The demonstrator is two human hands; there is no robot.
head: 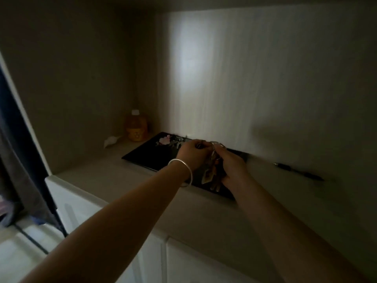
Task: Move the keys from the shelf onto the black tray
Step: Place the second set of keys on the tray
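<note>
A black tray (142, 155) lies on the shelf against the back wall of a dim alcove. Over its middle, my left hand (191, 154) and my right hand (231, 166) together hold a bunch of keys (212, 172) that dangles between them, with a yellowish tag hanging low. My left hand pinches the ring at the top; my right hand cups the keys from the right. A silver bangle sits on my left wrist. Another small bunch with a pink charm (167, 140) rests at the tray's far corner.
An orange bottle with a white cap (136, 127) stands in the back left corner beside a white crumpled object (111, 141). A dark pen (298, 171) lies on the shelf right of the tray. White cabinet doors (183, 262) are below; dark fabric (22, 170) hangs left.
</note>
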